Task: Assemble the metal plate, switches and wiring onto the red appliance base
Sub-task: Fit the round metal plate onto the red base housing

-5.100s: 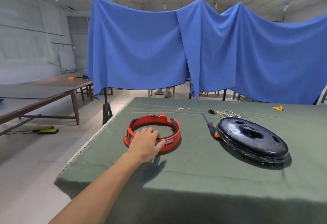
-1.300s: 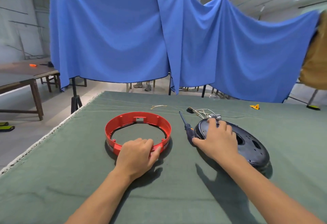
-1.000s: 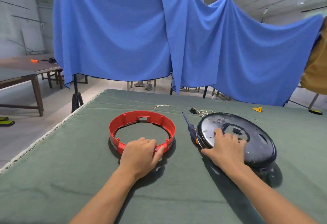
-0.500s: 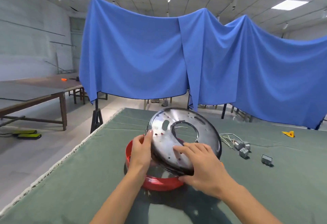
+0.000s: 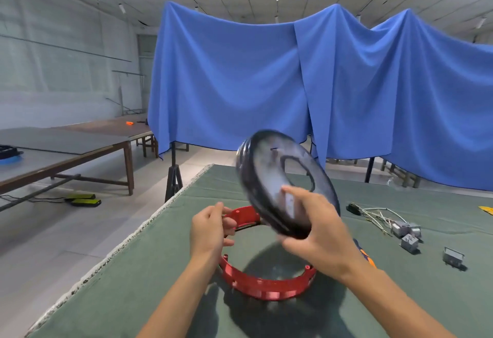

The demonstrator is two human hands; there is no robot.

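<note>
The red appliance base (image 5: 266, 288), an open ring, lies on the green table cloth (image 5: 149, 284) in front of me. My left hand (image 5: 210, 231) curls its fingers round the ring's left rim. My right hand (image 5: 316, 236) grips the lower edge of the round dark metal plate (image 5: 269, 177), which has a central cutout. The plate is tilted up on edge in the air above the ring and is blurred. To the right lie the loose wiring (image 5: 376, 215) and small grey switches (image 5: 405, 231).
A further switch part (image 5: 453, 256) sits at the far right. An orange-and-blue screwdriver (image 5: 364, 252) pokes out behind my right forearm. The table's left edge (image 5: 128, 239) drops to the floor. A black stand (image 5: 173, 177), a blue curtain (image 5: 240, 76) and wooden tables (image 5: 80, 148) stand beyond.
The plate has been lifted and turned steeply up off the red ring. My left hand let go of the plate's edge and dropped to the ring's left rim.
</note>
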